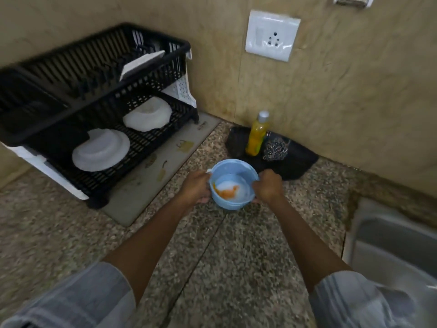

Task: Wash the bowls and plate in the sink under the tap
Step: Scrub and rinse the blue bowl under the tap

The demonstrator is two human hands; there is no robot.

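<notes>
A light blue bowl point(233, 174) with an orange smear inside is held just above the speckled counter, in the middle of the view. My left hand point(196, 187) grips its left rim and my right hand point(268, 185) grips its right rim. On the lower shelf of the black dish rack point(71, 76) at the left lie two white dishes: one upside down in front point(100, 150), a second behind it point(147, 114). A corner of the steel sink point(390, 237) shows at the right edge. The tap is out of view.
Against the wall behind the bowl stand a yellow soap bottle point(256, 136) and a steel scrubber point(275, 150) on a black cloth point(295, 162). A grey mat point(151, 171) lies under the rack. A white wall socket point(272, 35) is above.
</notes>
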